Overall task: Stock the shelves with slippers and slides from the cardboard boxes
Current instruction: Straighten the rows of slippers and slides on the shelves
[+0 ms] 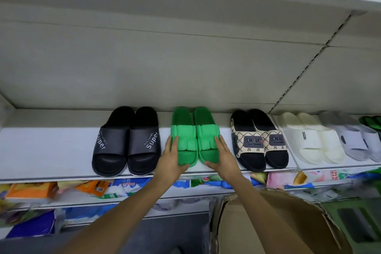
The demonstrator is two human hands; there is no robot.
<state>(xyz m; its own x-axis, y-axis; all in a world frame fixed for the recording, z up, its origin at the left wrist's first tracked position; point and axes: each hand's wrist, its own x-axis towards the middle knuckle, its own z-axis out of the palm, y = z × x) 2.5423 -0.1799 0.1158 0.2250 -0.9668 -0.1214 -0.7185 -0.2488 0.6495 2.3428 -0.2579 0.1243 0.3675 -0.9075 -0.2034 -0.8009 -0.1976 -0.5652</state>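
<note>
Green pair going down on the shelf, both hands on it.

Your left hand (172,155) and right hand (221,155) clasp the green slides (194,136) from either side, fingers along the outer edges, thumbs at the toes; the pair sits on the shelf (51,150). Black slides (126,140) just left of your left hand, patterned slides (258,140) just right of your right. Placement step, likely nearly done. Next: square the pair, let go, reach down-right to the cardboard box (278,222).
</note>
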